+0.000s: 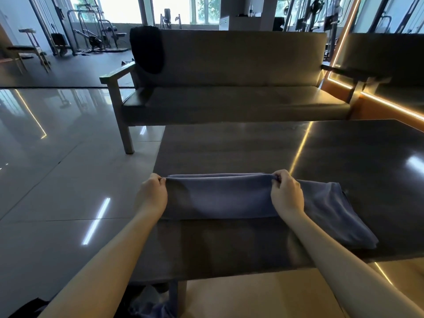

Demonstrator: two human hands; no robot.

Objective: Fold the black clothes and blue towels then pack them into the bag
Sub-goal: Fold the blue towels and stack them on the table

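A blue towel (220, 198) is spread across the near part of the dark table (344, 157), where a flat surface is offered for folding. Its far edge is lifted slightly off the table and drawn taut between the two hands, apparently so that a fold can be laid straight and the layers kept aligned. A doubled edge is seen along the raised line, so the towel is judged to be partly folded already. The right-hand portion of the towel is left lying loose on the table, trailing toward the near right edge.

The left hand (152, 196) is closed in a pinch on the left end of the raised edge, the cloth being nipped between thumb and curled fingers (160, 180). The right hand (286, 196) is closed in the same way further along the edge, with cloth gathered under its curled fingers. Nothing else is held by either hand, and both forearms are stretched out over the near edge of the table.

A black garment (148, 51) is draped over the back of the sofa (229, 65) beyond the table, well apart from the hands, and is taken to be awaiting its turn. Some blue fabric (151, 306) is glimpsed low down by the table's near side; whether it is another towel cannot be told. No bag can be identified with certainty.
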